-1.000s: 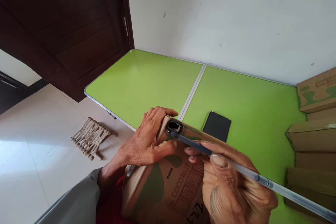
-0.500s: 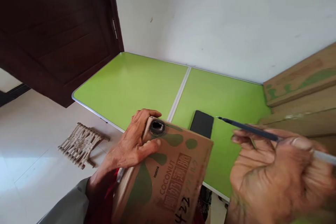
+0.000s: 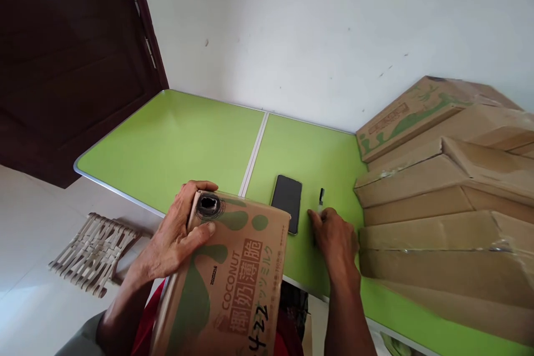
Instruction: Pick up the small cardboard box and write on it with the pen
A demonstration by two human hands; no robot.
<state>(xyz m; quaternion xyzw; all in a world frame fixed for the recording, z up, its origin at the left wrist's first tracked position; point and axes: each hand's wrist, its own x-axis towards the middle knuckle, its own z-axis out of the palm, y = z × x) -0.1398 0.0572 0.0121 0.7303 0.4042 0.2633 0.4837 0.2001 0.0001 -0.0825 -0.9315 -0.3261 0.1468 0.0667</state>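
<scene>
My left hand [image 3: 179, 239] grips the upper left corner of a cardboard box [image 3: 225, 278], thumb on its front face. The box is tilted and carries green blotches, the word COCONUT and a handwritten 422. A dark hole ringed with black pen scribble shows near the thumb. Low over the table's right half, my right hand [image 3: 336, 236] is closed on a pen [image 3: 321, 197], whose dark end points away from me; the rest of the pen is hidden by the fingers. Just left of that hand lies a black phone [image 3: 287, 197], partly behind the box.
The green folding table [image 3: 179, 133] stands against a white wall. Several cardboard boxes [image 3: 434, 245] are lined up along its right end. A woven stool [image 3: 92, 253] sits on the floor at left, below a dark door [image 3: 67, 55].
My right hand has gone from holding the pen up near the camera down to the tabletop, right of the phone. My view has turned right, showing more boxes. My left hand still grips the box.
</scene>
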